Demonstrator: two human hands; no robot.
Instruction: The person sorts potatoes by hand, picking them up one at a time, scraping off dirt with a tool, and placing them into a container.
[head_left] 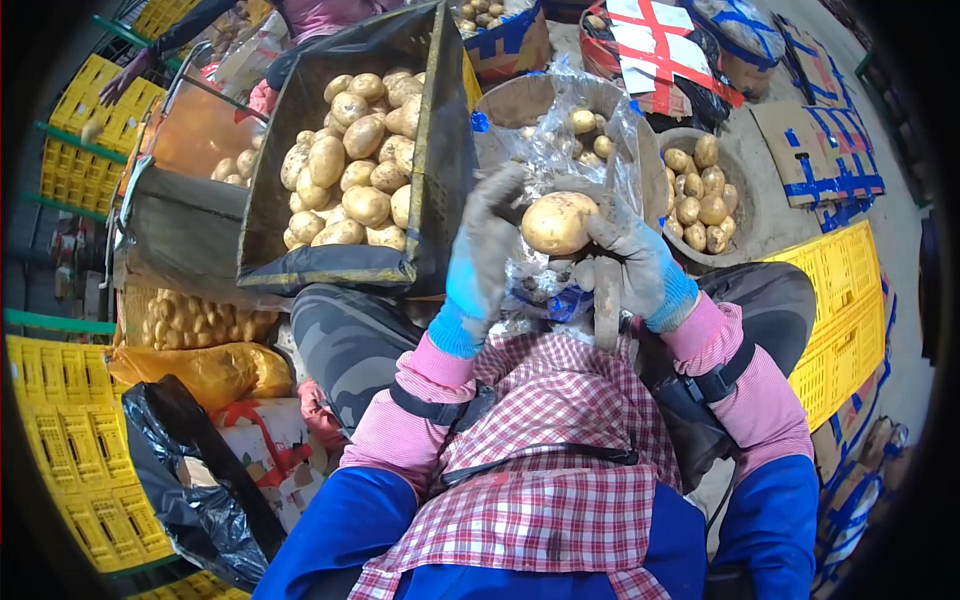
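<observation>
While my gloved right hand (632, 262) clamps its fingers on a potato (558, 222) held above the clear bag (560, 150), my left hand (485, 255) curls just beside it; whether it grips anything I cannot tell.

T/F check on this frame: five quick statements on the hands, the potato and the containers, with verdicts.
1. The left hand and the right hand are both gloved. True.
2. The potato held up at the right hand is cut in half. False: it is whole, with its skin on.
3. The dark bin ahead on the left holds a heap of potatoes. True.
4. The round basin on the right holds onions. False: it holds loose potatoes.
5. The plastic crates are red. False: they are yellow.
</observation>
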